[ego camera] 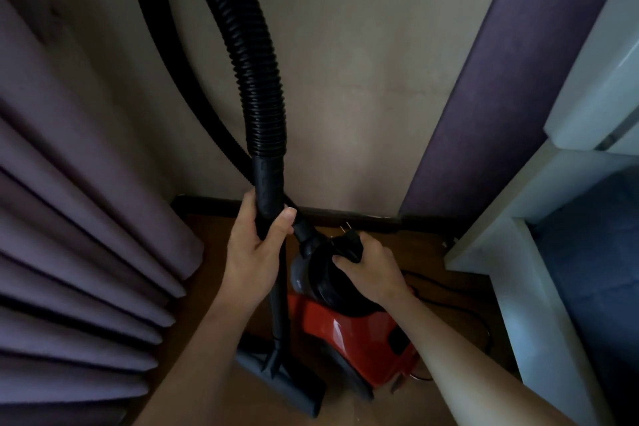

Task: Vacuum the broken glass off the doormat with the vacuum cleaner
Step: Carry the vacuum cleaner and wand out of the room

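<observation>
A red and black vacuum cleaner stands on the wooden floor in a corner. Its ribbed black hose loops up past the top of the view. My left hand grips the black handle tube just below the ribbed part. The tube runs down to a grey floor nozzle. My right hand holds the black power plug, prongs pointing up, right above the vacuum's black front drum. No doormat or broken glass is in view.
Purple pleated curtains hang on the left. A beige wall with a dark skirting board lies ahead. White shelving stands on the right. The black power cord trails on the floor beside the vacuum.
</observation>
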`<state>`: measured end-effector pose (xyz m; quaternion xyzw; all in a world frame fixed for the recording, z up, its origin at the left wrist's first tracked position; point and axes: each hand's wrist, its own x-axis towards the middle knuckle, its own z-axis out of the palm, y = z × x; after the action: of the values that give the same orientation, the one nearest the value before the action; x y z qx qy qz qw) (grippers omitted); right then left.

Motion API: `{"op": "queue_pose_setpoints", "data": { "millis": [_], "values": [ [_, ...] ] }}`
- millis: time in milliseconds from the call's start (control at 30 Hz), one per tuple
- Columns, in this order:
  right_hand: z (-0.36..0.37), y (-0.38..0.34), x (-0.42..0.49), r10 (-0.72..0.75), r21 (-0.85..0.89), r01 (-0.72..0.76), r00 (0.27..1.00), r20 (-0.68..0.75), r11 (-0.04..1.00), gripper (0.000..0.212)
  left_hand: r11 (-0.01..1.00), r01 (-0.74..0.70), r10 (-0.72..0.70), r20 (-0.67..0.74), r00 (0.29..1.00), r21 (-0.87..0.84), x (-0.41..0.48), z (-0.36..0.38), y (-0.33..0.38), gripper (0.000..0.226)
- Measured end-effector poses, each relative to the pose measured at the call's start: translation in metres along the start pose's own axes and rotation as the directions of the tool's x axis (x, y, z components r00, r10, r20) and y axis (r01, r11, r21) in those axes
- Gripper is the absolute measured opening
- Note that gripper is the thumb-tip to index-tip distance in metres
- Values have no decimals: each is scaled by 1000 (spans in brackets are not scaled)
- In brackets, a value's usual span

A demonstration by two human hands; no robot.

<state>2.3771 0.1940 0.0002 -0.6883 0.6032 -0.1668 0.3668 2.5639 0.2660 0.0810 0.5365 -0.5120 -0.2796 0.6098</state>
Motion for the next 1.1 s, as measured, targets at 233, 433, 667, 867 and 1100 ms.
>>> {"op": "queue_pose_setpoints", "data": {
  "millis": [233,433,667,867,1100],
  "values": [
    [-50,-61,-26,23,71,-18,998,-61,997,29,1000,-1,0,13,1000,31,27,-6,73,12],
    [-156,-172,-85,94,129,-85,993,-68,988,35,997,60,-63,49,997,48,67,-28,217,18],
    [-292,-341,-158,106,123,-100,993,-42,987,38,991,133,-132,63,989,-11,113,-57,428,19],
    [-384,-463,-220,99,154,-89,993,-60,984,33,992,126,-123,108,987,-23,126,-90,575,28],
    [-403,-515,-266,15,179,8,992,-126,984,34,998,57,-56,72,996,-13,113,-118,626,29]
  ]
}}
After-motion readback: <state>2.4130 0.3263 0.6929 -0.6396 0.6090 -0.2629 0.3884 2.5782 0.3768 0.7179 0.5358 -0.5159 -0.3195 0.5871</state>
